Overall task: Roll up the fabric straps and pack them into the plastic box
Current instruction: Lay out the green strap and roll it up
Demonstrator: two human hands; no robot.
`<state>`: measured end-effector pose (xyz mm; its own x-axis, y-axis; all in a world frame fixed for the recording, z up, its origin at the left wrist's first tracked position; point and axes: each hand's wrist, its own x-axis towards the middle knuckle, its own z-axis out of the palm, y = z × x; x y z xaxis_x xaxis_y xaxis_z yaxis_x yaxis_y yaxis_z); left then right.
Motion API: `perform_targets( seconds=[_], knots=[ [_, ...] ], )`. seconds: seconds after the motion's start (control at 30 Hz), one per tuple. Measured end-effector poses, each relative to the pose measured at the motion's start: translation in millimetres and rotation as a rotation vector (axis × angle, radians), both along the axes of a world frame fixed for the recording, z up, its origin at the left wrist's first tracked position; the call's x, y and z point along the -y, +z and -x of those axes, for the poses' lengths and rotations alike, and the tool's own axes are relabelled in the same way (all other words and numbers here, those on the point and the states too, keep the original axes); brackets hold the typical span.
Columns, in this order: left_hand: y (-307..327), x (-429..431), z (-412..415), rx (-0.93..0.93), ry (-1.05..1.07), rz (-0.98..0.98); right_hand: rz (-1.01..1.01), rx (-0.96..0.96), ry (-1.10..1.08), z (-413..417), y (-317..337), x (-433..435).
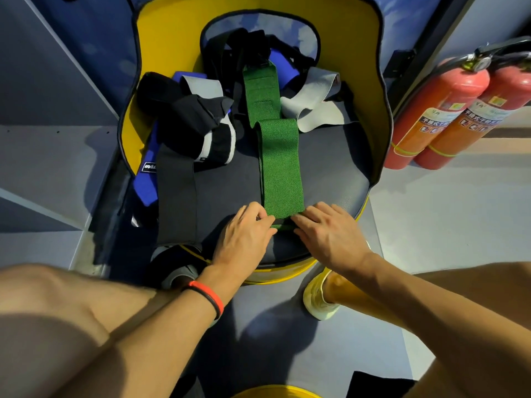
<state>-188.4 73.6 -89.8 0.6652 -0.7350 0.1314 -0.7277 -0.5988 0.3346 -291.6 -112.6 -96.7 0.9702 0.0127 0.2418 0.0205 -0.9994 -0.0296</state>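
1. bare knees fill the bottom corners; a red-and-black wristband (207, 297) circles the left wrist.
2. both hands press fingertips on the near end of the green strap (280, 165), left hand (245, 234) at its left edge, right hand (327, 232) at its right, fingers bent, pinching a small rolled fold.
3. the green strap is woven, flat, running away across the dark seat (330, 168).
4. black strap (176, 193) lies left; grey strap (311, 101) behind.

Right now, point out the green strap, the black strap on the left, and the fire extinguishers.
green strap (280, 165), head view, middle of its flat stretch.
black strap (176, 193), head view, middle of its flat length.
fire extinguishers (431, 116), head view, body of the nearer red cylinder.
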Motion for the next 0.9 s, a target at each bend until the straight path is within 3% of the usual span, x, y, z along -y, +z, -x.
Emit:
perform_targets(
  seconds=[0.17,0.43,0.53,0.67,0.77,0.9],
  knots=[
    [9.9,4.3,-6.5,-0.179,0.064,0.022,-0.089,-0.061,-0.028,0.8,-3.2,5.1],
    [16.6,-0.3,-3.9,-0.137,0.028,0.031,-0.139,-0.131,-0.075,-3.1,6.2,2.8],
    [14.7,1.0,-3.8,-0.232,0.081,0.040,-0.155,-0.174,-0.060,-4.1,7.6,5.0],
    [23.8,6.2,-6.0,-0.426,0.227,0.076,-0.385,-0.221,-0.068,-7.4,10.4,9.9],
    [30.1,7.3,-9.2,-0.452,0.299,0.030,-0.544,-0.171,-0.087,-3.3,13.9,7.2],
    [30.3,7.6,-5.6,-0.430,0.260,0.011,-0.569,-0.176,-0.117,-2.8,16.0,3.5]
  ],
)
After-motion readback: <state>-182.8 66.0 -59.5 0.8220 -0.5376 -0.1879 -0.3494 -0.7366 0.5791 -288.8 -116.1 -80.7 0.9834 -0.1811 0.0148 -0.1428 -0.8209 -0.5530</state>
